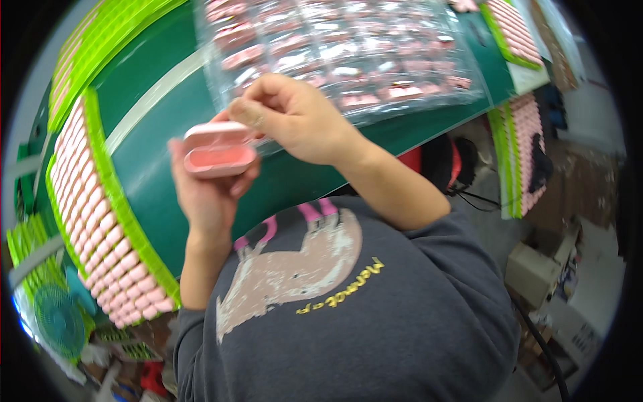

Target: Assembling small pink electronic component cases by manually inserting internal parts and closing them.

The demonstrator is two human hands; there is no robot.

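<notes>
My left hand (204, 201) holds a small pink hinged case (220, 159), oval in shape like an earbud charging case. Its lid is raised, and the hollow inside faces me. Just above the lid, my right hand (305, 120) has its thumb and fingers closed in a pinch. Whatever the pinch holds, if anything, is hidden. Beyond that hand lies a clear plastic tray (348, 70) with rows of small pink parts under shiny film.
A green work surface (154, 174) lies under my hands. Bright green racks (110, 194) filled with pink cases stand along the left side. Another rack (512, 33) sits at the far right. To the right below the table edge are a black and red object (455, 164) and boxes (536, 268).
</notes>
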